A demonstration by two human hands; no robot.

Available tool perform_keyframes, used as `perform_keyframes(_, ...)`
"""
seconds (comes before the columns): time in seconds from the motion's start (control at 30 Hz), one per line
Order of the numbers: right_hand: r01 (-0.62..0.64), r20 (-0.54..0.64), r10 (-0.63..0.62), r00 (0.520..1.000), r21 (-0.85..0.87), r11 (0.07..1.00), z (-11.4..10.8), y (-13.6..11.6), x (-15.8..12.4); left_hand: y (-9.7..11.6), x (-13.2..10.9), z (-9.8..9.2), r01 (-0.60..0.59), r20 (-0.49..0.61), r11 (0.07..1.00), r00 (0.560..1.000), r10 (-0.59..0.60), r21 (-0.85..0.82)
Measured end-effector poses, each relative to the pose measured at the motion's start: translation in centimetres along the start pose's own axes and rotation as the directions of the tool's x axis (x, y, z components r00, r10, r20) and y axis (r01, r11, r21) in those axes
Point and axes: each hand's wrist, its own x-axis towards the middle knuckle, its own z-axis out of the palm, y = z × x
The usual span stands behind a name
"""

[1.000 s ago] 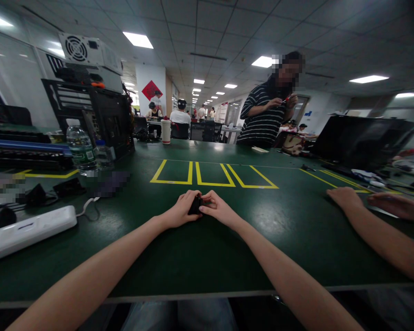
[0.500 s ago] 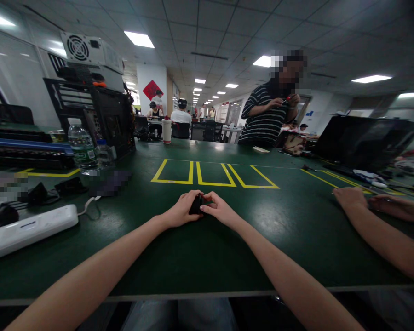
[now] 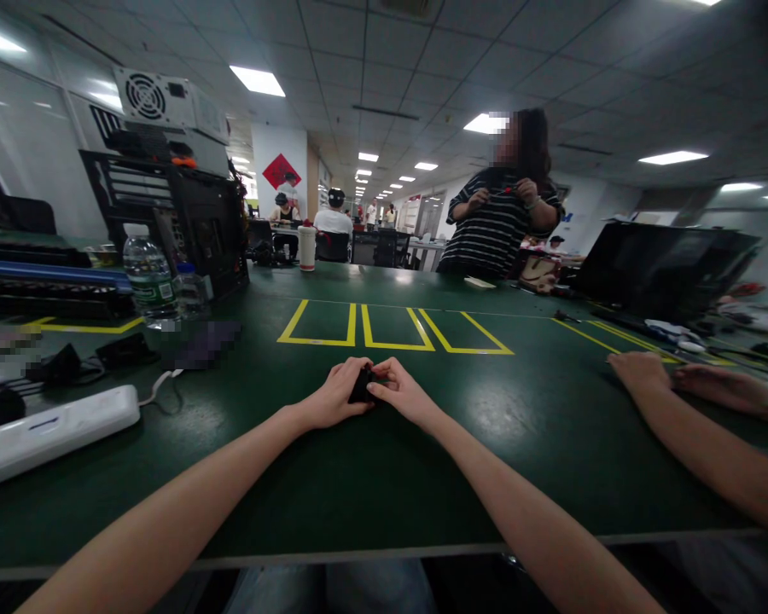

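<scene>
A small black block-like object [image 3: 361, 387] is held between my hands, just above or on the green tabletop [image 3: 333, 495]; its exact kind does not show. My left hand [image 3: 334, 394] wraps round it from the left, with the thumb along its near side. From the other side my right hand [image 3: 402, 390] closes thumb and fingers on its right edge. Fingers cover much of the object. Just beyond both hands lie yellow tape outlines [image 3: 397, 346] stuck to the table.
At left are a white power strip [image 3: 57, 433], a water bottle [image 3: 148, 277] and an open computer case [image 3: 208, 223]. Farther back stands a white cup [image 3: 306, 247]. Another person's hand [image 3: 643, 375] rests at right, near a black monitor [image 3: 666, 264]. A person in stripes [image 3: 496, 222] stands across the table.
My hands keep their grip on the black object with hardly any movement. The view has shifted slightly. Across the table, the standing person has turned the head and moved their hands apart.
</scene>
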Motion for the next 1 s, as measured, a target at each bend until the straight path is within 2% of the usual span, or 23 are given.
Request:
perform_keyframes(0.1, -0.030, 0.005, 0.030, 1.000, 0.008, 1.000, -0.07, 0.09, 0.07, -0.09, -0.02, 0.10, 0.005, -0.002, 1.000, 1.000, -0.005, 0.003)
perform_keyframes(0.33, 0.017, 0.070, -0.023, 0.997, 0.084, 0.996, -0.37, 0.42, 0.02, -0.45, -0.05, 0.39, 0.001, -0.013, 1.000, 1.000, -0.001, 0.021)
perform_keyframes(0.6, 0.004, 0.010, -0.004, 1.000, 0.064, 0.998, -0.06, -0.28, -0.10, 0.06, -0.04, 0.01, 0.006, -0.009, 1.000, 1.000, -0.006, 0.011)
perform_keyframes(0.73, -0.062, 0.010, 0.062, 0.998, 0.033, 0.998, -0.10, -0.28, -0.06, 0.17, -0.02, 0.04, 0.016, -0.012, 1.000, 1.000, -0.016, 0.008)
perform_keyframes(1.0, -0.038, 0.089, 0.030, 0.996, 0.088, 0.995, -0.46, -0.53, -0.36, 0.27, -0.12, -0.16, 0.027, 0.002, 1.000, 1.000, -0.027, 0.007)
